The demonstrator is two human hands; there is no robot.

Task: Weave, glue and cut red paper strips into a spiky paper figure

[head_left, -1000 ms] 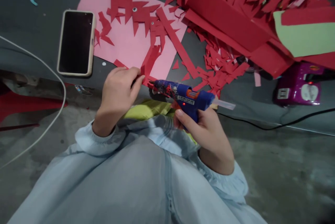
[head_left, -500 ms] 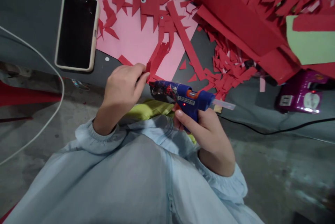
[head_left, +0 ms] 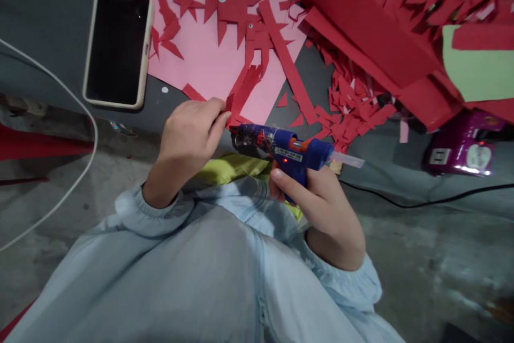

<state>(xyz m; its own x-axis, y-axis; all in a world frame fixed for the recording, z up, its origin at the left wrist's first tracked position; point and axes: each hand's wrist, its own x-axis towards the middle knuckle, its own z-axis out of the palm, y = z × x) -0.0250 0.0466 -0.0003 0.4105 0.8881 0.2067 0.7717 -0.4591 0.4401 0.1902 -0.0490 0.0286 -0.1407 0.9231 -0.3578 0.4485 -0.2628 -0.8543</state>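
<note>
My right hand point(head_left: 307, 193) is wrapped round the grip of a blue hot glue gun point(head_left: 299, 153); its small red light is lit and a clear glue stick point(head_left: 348, 160) pokes out of the back. The gun's dark tip points left, close to the fingertips of my left hand point(head_left: 196, 126). Those fingertips pinch a red paper strip point(head_left: 229, 103) at the table's near edge, so part of it is hidden. Beyond lies a pink sheet point(head_left: 201, 59) bearing red paper cut-outs with googly eyes, such as this spiky one point(head_left: 235, 14), and a long red strip point(head_left: 287, 62).
A phone point(head_left: 118, 48) in a pale case lies at the left, with a white cable point(head_left: 86, 91) curving past it. Red paper scraps point(head_left: 353, 99) and folded red card point(head_left: 373, 27) pile up on the right. A purple box point(head_left: 461, 145) with a black cord stands at the near right.
The glue gun and my right hand appear slightly further right, along with a small shift of the whole view. My left hand keeps its pinch.
</note>
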